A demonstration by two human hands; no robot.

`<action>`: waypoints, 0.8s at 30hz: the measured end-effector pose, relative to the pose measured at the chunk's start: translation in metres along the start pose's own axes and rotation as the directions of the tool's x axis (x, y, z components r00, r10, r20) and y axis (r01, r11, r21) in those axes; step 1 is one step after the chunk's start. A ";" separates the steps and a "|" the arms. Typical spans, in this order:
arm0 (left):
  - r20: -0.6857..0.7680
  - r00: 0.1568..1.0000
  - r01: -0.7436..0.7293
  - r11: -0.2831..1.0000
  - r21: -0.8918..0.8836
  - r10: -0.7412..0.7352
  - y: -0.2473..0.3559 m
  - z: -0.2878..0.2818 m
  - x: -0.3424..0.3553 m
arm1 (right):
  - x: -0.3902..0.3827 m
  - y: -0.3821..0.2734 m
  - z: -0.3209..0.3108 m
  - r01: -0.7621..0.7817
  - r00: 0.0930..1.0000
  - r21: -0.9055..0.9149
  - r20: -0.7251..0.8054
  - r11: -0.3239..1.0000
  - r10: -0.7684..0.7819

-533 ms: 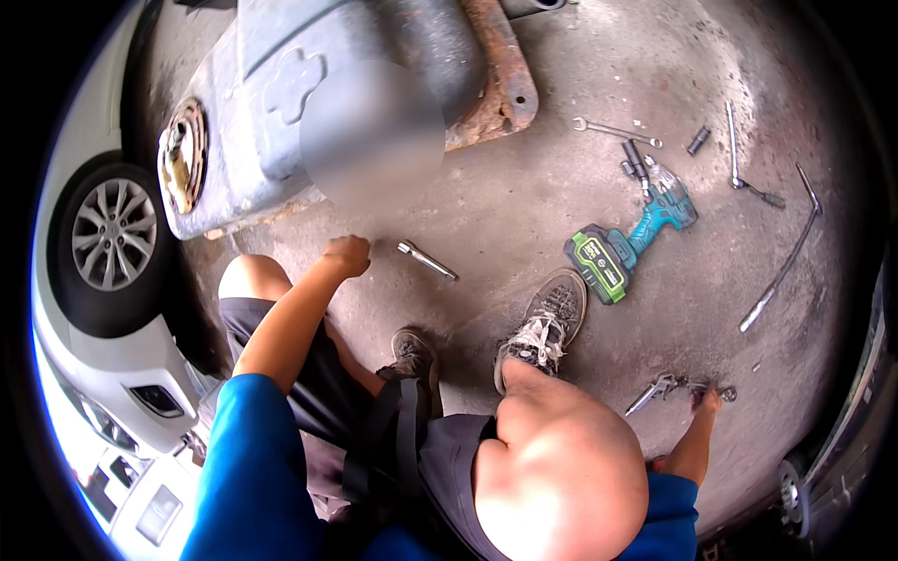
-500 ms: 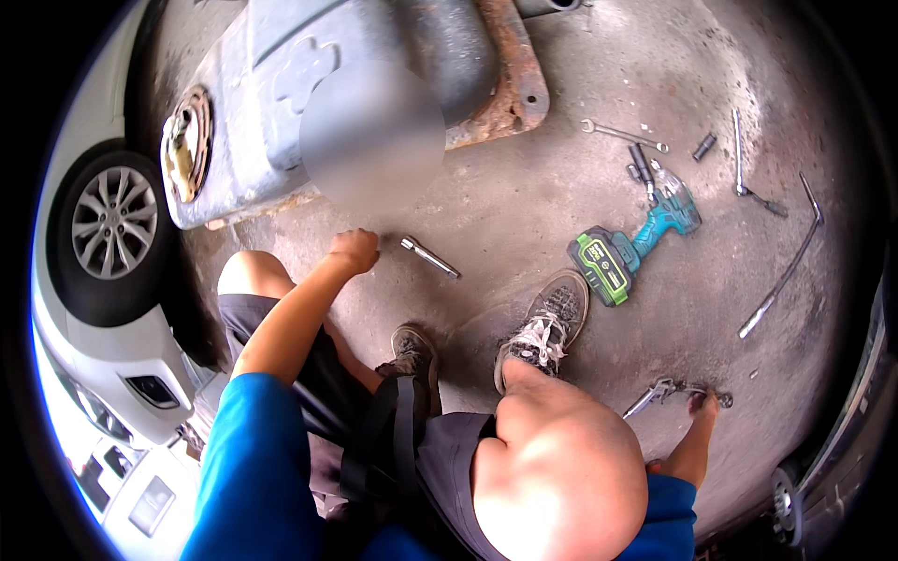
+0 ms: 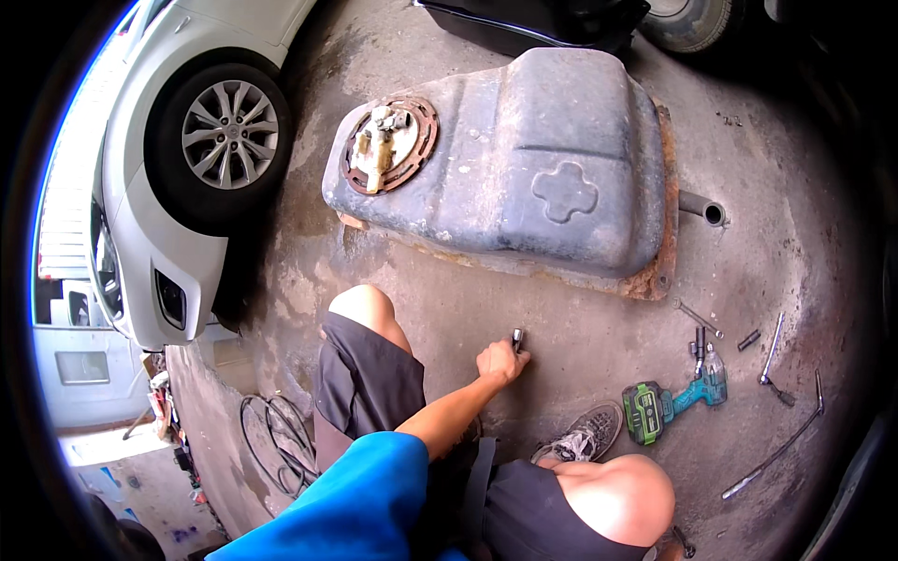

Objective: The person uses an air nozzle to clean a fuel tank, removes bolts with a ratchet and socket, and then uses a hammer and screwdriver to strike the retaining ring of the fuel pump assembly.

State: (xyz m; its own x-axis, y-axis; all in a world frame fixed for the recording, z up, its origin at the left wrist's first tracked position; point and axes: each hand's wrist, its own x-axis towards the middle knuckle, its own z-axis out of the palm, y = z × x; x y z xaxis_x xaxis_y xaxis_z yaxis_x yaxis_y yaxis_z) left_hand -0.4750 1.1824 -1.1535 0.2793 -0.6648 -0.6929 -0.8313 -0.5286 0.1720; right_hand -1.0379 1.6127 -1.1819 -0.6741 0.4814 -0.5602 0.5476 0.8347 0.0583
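Observation:
My left hand [image 3: 503, 362] is closed round a short chrome socket extension [image 3: 517, 338], and its shiny end sticks up past my fingers, close to the concrete floor. Only a sliver of my right hand [image 3: 670, 552] shows at the lower edge, past my right knee. Beside it is the dark metal end of a tool [image 3: 686, 539]; the fingers are hidden. Ahead of me lies a grey fuel tank [image 3: 468, 201] with a rusty flange and a round rusty ring [image 3: 426, 122] around a yellowed fitting.
A teal cordless impact wrench [image 3: 692, 397] with a green battery lies right of my shoe. Near it are a combination wrench [image 3: 700, 318], a black socket [image 3: 748, 340], a ratchet [image 3: 773, 351] and a long bar [image 3: 781, 449]. A white car [image 3: 178, 271] stands left, with a coiled hose [image 3: 271, 439] behind.
My left hand has moved right and taken hold of the chrome socket extension from the floor. The view has shifted, so the whole tank shows and my right hand is nearly out of sight.

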 end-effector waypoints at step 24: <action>-0.503 0.190 -0.973 0.229 0.016 0.843 0.086 -0.277 -0.079 | -0.210 -0.206 0.018 0.606 0.702 0.604 -0.100 0.517 -0.706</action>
State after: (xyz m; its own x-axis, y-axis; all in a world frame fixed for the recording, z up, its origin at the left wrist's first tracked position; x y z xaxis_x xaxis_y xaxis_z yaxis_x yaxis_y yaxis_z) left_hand -0.4351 1.0434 -0.8895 -0.4058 -0.8375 0.3660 -0.4694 0.5346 0.7028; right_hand -1.0007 1.3347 -1.0908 -0.9089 -0.2245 -0.3515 0.1741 0.5617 -0.8088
